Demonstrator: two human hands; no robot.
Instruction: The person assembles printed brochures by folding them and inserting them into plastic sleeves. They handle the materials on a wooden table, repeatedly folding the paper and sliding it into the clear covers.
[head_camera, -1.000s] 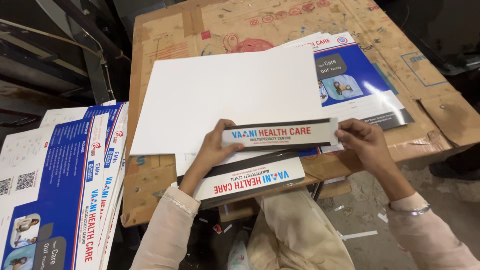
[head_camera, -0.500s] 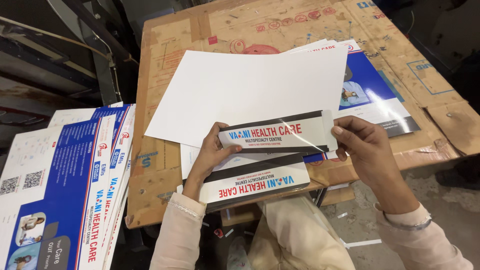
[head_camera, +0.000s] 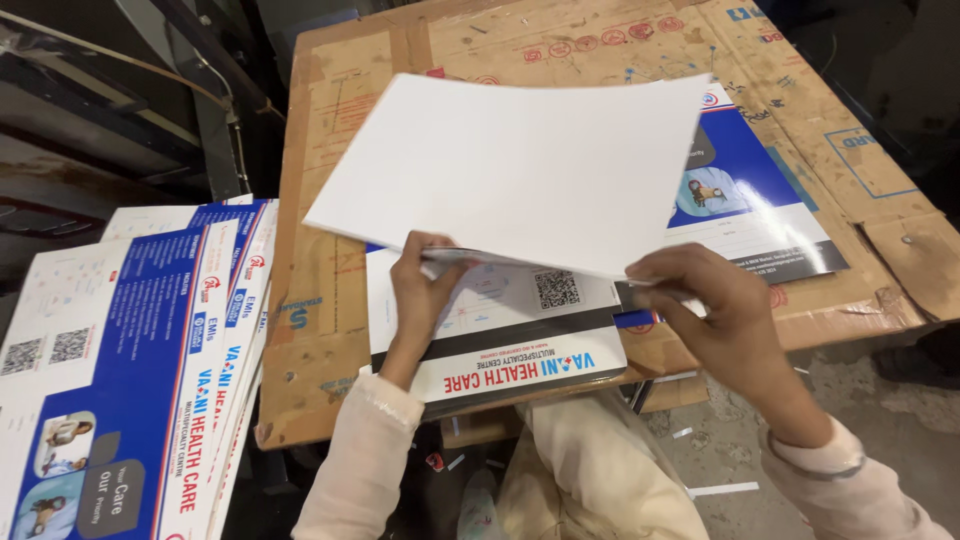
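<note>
The left hand (head_camera: 420, 290) and the right hand (head_camera: 705, 300) each pinch the near edge of a white sheet (head_camera: 520, 165), fingers clamped on it, holding it lifted over a cardboard-covered table (head_camera: 320, 200). Beneath lie printed sheets (head_camera: 500, 340); a printed stack (head_camera: 130, 370) stands left of the table

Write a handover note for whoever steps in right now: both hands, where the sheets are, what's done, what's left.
Left hand grips the near edge of the lifted white sheet; right hand grips the same edge further right.
The sheet is raised, blank side up, over a printed sheet lying on the cardboard-covered table.
More printed sheets lie beyond; a stack of printed sheets sits to the left.
Done: sheet lifted.
Left: it is not yet set down anywhere.
</note>
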